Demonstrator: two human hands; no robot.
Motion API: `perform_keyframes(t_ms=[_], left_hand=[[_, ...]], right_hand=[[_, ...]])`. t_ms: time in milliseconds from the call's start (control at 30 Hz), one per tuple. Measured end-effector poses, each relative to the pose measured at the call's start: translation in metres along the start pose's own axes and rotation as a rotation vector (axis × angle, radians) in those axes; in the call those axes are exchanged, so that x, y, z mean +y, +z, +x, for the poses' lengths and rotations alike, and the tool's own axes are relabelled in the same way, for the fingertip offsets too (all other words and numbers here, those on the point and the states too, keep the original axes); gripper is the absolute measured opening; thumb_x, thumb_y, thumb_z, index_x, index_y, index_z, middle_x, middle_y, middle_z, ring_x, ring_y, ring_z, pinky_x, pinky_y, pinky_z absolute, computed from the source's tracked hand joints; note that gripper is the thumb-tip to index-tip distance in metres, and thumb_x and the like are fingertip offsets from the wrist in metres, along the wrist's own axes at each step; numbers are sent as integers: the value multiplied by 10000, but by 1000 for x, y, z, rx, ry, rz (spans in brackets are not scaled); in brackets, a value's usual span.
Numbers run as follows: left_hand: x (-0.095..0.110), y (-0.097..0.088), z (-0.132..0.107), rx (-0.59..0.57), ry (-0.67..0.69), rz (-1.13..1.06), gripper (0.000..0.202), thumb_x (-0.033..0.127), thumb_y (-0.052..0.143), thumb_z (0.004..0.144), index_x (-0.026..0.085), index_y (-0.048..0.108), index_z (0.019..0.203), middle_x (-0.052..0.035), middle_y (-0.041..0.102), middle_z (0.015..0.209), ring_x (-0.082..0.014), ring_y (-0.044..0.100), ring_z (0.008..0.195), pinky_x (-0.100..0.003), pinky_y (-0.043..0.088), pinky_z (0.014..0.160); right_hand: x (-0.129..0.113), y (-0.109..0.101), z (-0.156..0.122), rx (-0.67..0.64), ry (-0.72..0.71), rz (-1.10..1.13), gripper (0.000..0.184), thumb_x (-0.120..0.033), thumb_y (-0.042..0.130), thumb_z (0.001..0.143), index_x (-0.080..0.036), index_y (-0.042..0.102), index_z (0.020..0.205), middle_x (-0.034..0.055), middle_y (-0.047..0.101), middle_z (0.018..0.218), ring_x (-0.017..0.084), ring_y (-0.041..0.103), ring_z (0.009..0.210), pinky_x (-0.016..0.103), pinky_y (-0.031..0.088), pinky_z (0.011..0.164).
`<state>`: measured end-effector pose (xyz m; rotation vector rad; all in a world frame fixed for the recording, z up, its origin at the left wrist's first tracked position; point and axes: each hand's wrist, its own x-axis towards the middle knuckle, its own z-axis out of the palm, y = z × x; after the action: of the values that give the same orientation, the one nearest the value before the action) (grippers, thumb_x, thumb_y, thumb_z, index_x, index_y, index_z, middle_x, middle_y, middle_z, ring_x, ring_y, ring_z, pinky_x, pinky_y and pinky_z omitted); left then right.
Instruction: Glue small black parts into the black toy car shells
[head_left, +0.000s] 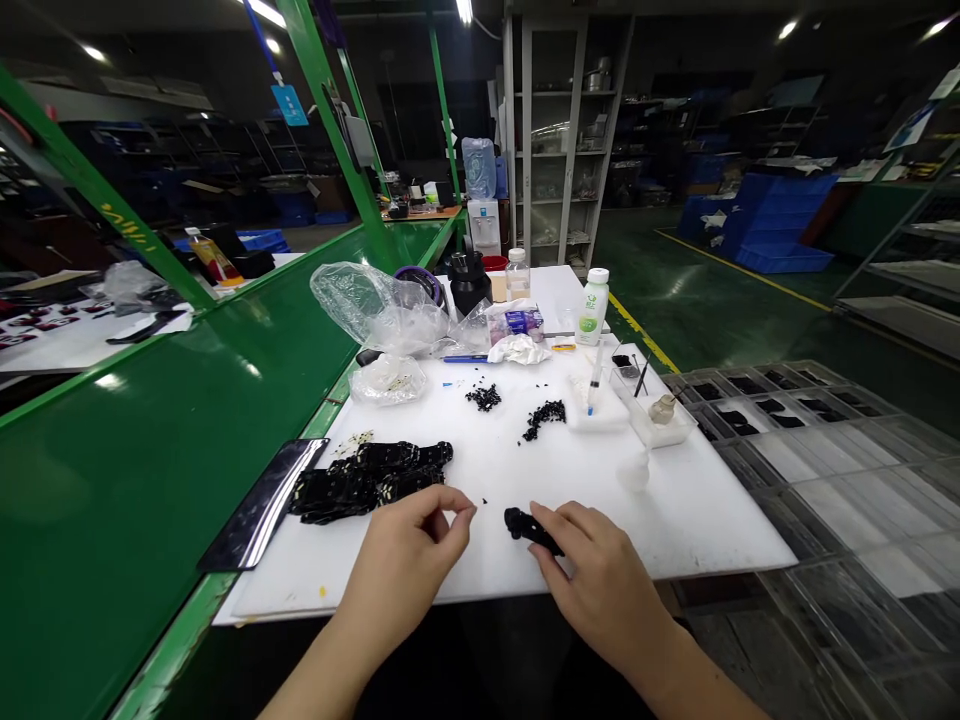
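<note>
My right hand grips a small elongated black part between thumb and fingers, low over the white work board. My left hand is closed in a pinch; whatever is between thumb and forefinger is too small to make out. A tiny black piece lies on the board just beyond the left fingertips. Past the left hand is a stack of black parts with pale spots. Two loose heaps of small black pieces, a left heap and a right heap, lie farther back.
A syringe stands in a white block at the right, near a clear tray. Plastic bags, tissue and a white bottle line the back. A dark glossy panel lies left, beside the green bench.
</note>
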<state>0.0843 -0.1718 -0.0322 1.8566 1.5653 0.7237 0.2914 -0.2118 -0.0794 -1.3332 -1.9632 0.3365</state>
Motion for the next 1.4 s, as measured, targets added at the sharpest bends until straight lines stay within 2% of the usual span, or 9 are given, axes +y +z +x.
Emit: perform_keyframes(t_ms=[133, 233, 333, 633, 767, 867, 1033, 1300, 1400], left_hand=[[4, -2, -7, -81, -277, -853, 214, 345, 763, 734, 178, 693, 847, 13, 638, 704, -44, 366, 468, -199, 274, 466], [5, 2, -9, -87, -322, -1114, 218, 285, 786, 739, 177, 726, 919, -19, 685, 787, -29, 427, 514, -180, 352, 522], [9, 3, -12, -97, -319, -1072, 177, 286, 779, 762, 166, 737, 885, -45, 715, 817, -46, 512, 565, -182, 418, 582], [16, 14, -17, -94, -305, -1148, 171, 297, 782, 761, 158, 744, 852, -28, 724, 748, -52, 547, 526, -159, 422, 522], [12, 20, -17, -133, -317, -1258, 130, 278, 764, 784, 164, 743, 841, -23, 712, 721, -80, 602, 627, -179, 474, 633], [9, 23, -18, -128, -307, -1341, 103, 269, 764, 785, 187, 744, 844, -30, 734, 814, -114, 638, 772, -210, 498, 743], [14, 26, -22, -77, -233, -1397, 69, 240, 767, 780, 197, 742, 827, -16, 719, 1034, -120, 610, 913, -219, 484, 840], [24, 23, -25, -180, -317, -1359, 117, 229, 717, 814, 159, 744, 904, -63, 707, 1042, -147, 611, 891, -256, 494, 824], [22, 22, -24, -107, -290, -1284, 101, 271, 686, 844, 198, 720, 904, -23, 691, 1003, -121, 593, 855, -227, 486, 777]], right_hand=[[-9, -8, 0, 69, 174, 353, 343, -189, 622, 847, -236, 622, 1187, 17, 651, 898, 155, 613, 779, 285, 529, 698], [-19, -20, 0, 49, 245, 471, 331, -215, 655, 827, -275, 642, 1152, -10, 654, 884, 145, 615, 786, 270, 524, 699], [-25, -27, -1, 71, 216, 475, 332, -224, 659, 831, -300, 638, 1154, -23, 655, 887, 132, 611, 784, 250, 518, 690], [-34, -29, -5, 153, 64, 375, 356, -173, 661, 817, -271, 612, 1156, -25, 677, 872, 122, 632, 771, 228, 525, 685], [-36, -29, -6, 168, 14, 331, 373, -147, 650, 812, -259, 596, 1163, -24, 676, 864, 123, 634, 772, 234, 523, 702], [-35, -27, -7, 156, 28, 347, 378, -151, 653, 810, -263, 599, 1167, -19, 685, 876, 131, 642, 779, 244, 534, 710], [-36, -22, -9, 128, 161, 438, 356, -232, 697, 782, -278, 662, 1133, 12, 721, 958, 173, 680, 839, 269, 570, 721], [-38, -26, -6, -50, 497, 792, 364, -275, 727, 755, -271, 700, 1118, 52, 724, 1071, 230, 685, 942, 344, 566, 831], [-35, -27, -8, -111, 574, 902, 396, -306, 744, 768, -241, 681, 1153, 64, 728, 1020, 213, 682, 867, 327, 564, 778]])
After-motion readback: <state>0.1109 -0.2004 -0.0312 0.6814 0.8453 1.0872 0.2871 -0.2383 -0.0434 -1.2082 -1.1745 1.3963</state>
